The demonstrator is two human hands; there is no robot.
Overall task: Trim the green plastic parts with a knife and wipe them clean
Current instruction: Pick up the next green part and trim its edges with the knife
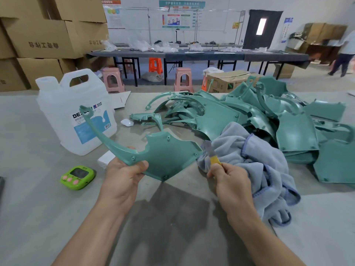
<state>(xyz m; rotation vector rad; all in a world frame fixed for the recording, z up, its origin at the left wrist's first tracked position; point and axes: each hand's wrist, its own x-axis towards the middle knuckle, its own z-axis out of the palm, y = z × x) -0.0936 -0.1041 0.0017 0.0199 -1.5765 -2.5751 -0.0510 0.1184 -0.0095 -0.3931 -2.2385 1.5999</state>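
Above the grey table [38, 208], the left hand [123, 179] pinches a green plastic part [165, 160] while the right hand [230, 181] grips a yellow-handled knife [211, 156], its blade apparently just beside the part's right edge. Trimming is the step in hand; next the blade must meet that edge, with the blue cloth [259, 160] waiting for wiping.

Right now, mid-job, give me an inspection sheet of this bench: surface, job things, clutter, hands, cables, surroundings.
Surface: grey table, matte, shadowed between the arms.
Job's things: green part raised off the table; knife blade near its right corner; blue-grey cloth heaped at right; pile of green parts behind.
Clutter: white jug, green timer, small white case, white block.
Grippers: left hand grips the green part; right hand grips the knife's yellow handle.
Cables: nothing seen.
Surroundings: cardboard boxes, long tables, stools, a person far right.
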